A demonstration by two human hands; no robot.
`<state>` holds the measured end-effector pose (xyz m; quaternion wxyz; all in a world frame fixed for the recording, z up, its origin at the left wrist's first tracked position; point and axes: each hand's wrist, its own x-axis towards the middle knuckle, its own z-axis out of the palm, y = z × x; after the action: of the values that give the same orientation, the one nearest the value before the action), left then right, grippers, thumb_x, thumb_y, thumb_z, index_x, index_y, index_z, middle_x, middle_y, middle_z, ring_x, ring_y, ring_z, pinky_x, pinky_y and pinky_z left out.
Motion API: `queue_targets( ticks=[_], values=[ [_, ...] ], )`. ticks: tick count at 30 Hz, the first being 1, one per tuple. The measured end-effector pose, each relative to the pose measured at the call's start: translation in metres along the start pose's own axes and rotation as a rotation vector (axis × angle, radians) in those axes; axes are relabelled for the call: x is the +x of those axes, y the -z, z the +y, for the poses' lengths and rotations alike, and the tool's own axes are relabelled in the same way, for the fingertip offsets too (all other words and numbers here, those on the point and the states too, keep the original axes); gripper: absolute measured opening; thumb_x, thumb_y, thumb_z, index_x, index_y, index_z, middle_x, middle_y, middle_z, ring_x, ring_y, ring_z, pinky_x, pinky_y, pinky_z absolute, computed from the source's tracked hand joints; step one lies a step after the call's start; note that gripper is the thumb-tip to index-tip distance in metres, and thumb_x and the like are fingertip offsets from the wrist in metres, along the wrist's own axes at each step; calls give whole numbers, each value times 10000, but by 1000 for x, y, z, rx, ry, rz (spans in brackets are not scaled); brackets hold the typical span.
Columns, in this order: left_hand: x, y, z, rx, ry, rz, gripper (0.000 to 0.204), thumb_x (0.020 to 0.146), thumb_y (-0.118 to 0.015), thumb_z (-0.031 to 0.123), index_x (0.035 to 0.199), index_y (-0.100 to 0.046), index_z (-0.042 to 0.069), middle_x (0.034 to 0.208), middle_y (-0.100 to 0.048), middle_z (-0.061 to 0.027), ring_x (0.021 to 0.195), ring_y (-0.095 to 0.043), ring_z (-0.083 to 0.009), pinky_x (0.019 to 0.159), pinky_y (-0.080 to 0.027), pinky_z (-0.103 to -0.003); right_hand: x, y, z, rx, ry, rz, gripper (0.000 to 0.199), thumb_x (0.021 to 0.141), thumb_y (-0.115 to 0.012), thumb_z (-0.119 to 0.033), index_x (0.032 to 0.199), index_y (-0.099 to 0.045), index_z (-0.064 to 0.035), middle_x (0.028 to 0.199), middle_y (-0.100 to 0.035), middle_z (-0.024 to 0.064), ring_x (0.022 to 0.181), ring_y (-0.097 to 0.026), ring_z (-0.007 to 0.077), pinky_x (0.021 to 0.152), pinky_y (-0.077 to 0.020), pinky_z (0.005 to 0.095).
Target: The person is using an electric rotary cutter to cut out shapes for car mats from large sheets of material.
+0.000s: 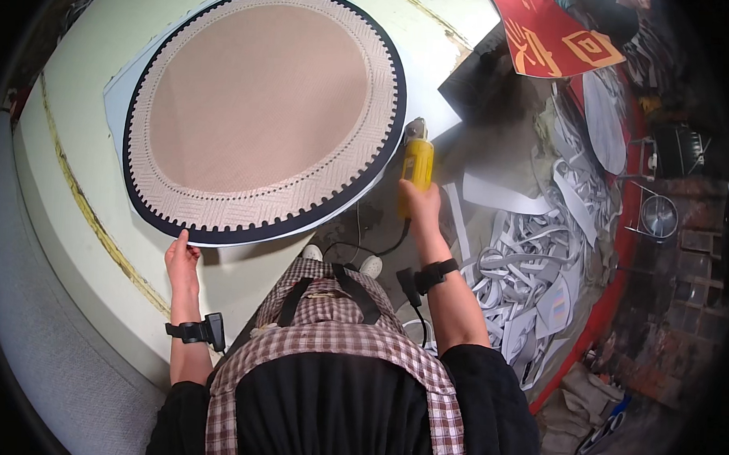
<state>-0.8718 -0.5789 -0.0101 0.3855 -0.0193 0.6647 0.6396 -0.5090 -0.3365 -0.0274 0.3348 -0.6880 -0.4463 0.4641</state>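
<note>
A large oval mat (260, 93) lies before me, with a beige middle, a patterned band and a scalloped black border. Pale sheet material (119, 103) shows beneath it and past its edge. My left hand (182, 260) pinches the mat's near left rim, fingertips at the black border. In my right hand (420, 201) is a yellow handheld electric cutter (418, 162), gripped round its body. Its metal head (415, 130) is at the right rim of the mat; whether the blade touches is too small to tell. A black cord (390, 246) trails from its rear end.
The mat rests on a pale green table (75, 158). To the right, a heap of white and grey offcut strips (534, 255) covers the floor. A red printed sheet (552, 40) hangs at the upper right. Past a red edge (601, 307) stands a metal-framed round item (658, 217).
</note>
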Motion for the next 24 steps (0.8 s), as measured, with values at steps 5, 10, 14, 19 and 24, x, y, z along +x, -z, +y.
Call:
queue_targets(
  ticks=[5,10,14,19,24],
  values=[
    [11,2,-2,54,-13,69,147,832,-571,216,766,-544,88,668,-532,25,565,-442,-56,523,-345,-195,16,7,-9,-33,-4,0,401,656,-688,-230,866,-481,41,803,-567,131,675,-558,177,576,-453,301],
    [17,5,3,162,7,151,166,833,-565,229,836,-566,63,722,-554,14,594,-467,-65,566,-368,-210,35,16,-20,-93,22,4,419,649,-691,-245,871,-479,40,801,-569,140,677,-566,197,584,-458,313],
    [24,-2,2,89,-43,139,184,840,-558,233,752,-553,71,696,-574,1,578,-490,-70,534,-372,-202,60,25,-28,-156,47,-28,435,644,-688,-251,883,-477,45,816,-575,156,694,-577,220,603,-465,323],
    [37,3,-2,110,-70,213,185,851,-540,231,774,-548,63,737,-578,-13,636,-515,-87,583,-402,-215,88,27,-32,-165,55,-65,467,641,-686,-254,919,-478,59,831,-579,172,715,-587,235,617,-471,326],
    [39,14,-6,99,85,149,186,858,-531,244,904,-553,64,829,-579,-26,750,-534,-103,675,-408,-248,112,23,-52,-323,101,-33,500,635,-684,-275,936,-477,66,835,-581,181,720,-594,239,620,-476,320]
  ],
)
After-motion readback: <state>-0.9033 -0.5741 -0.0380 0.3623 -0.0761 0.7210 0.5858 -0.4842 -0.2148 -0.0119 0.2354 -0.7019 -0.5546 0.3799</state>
